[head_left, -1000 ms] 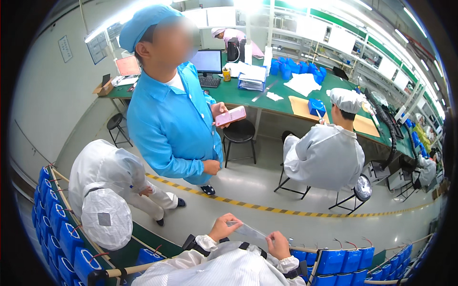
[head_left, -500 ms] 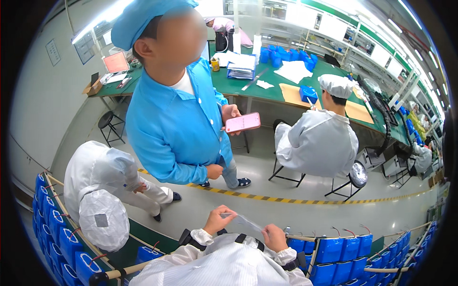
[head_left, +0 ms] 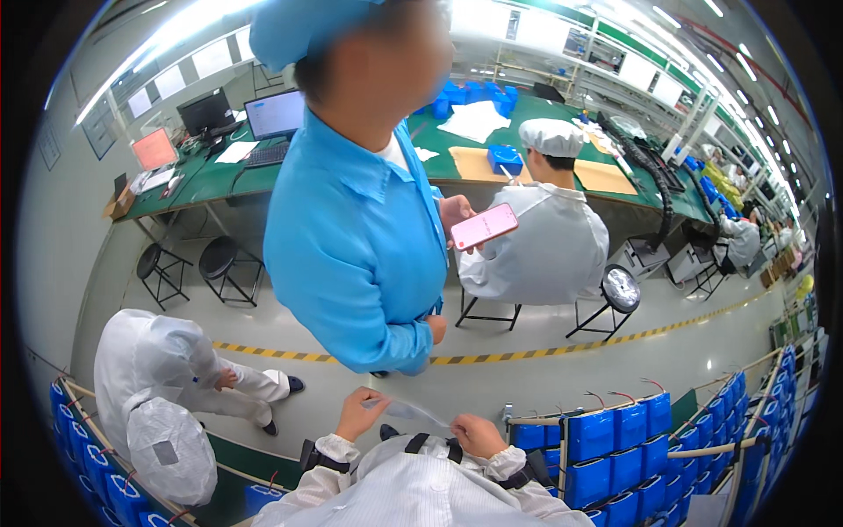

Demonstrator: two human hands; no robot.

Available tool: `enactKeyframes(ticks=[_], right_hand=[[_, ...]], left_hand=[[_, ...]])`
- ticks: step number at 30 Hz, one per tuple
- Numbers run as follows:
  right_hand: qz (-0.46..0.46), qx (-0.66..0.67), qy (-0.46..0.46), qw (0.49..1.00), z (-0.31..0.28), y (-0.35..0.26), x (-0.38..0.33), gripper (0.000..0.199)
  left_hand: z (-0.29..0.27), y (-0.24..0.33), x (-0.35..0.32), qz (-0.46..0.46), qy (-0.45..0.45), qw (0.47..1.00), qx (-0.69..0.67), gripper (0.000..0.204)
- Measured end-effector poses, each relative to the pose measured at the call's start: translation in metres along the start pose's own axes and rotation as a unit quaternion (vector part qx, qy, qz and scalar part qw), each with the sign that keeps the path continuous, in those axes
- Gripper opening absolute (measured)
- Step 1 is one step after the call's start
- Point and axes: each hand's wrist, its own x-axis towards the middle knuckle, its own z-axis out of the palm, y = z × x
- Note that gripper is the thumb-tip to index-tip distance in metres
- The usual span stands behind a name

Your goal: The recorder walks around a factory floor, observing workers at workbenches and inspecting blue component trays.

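Near the lower edge, the left hand [head_left: 358, 413] and right hand [head_left: 479, 435] were apart, each pinching one end of a thin clear plastic strip [head_left: 413, 411] stretched between them. Just beyond stood a person in a bright blue smock [head_left: 356, 246] holding a pink phone [head_left: 484, 227]; stacked blue rectangular packs [head_left: 615, 439] lay right.

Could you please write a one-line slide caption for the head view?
Left hand and right hand hold a thin clear strip between them, facing a person in a blue coat.
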Motion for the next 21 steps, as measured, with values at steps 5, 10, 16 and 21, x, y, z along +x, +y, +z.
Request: enactKeyframes(ticks=[5,10,16,21], right_hand=[[-0.011,-0.006,-0.001,1.0,-0.004,0.007,-0.005,0.01],[-0.027,-0.007,-0.029,0.999,0.006,0.008,-0.008,0.013],[-0.047,-0.007,-0.039,0.998,0.006,0.018,-0.007,0.015],[-0.015,0.0,-0.025,1.0,-0.006,0.018,-0.011,0.015]], left_hand=[[-0.001,-0.014,0.003,-0.019,-0.115,0.993,0.035,0.024],[0.014,-0.017,0.0,-0.061,-0.295,0.943,0.14,0.025],[0.052,0.012,-0.013,-0.051,-0.387,0.915,0.098,0.019],[0.069,0.003,-0.016,0.02,-0.315,0.944,0.095,0.015]])
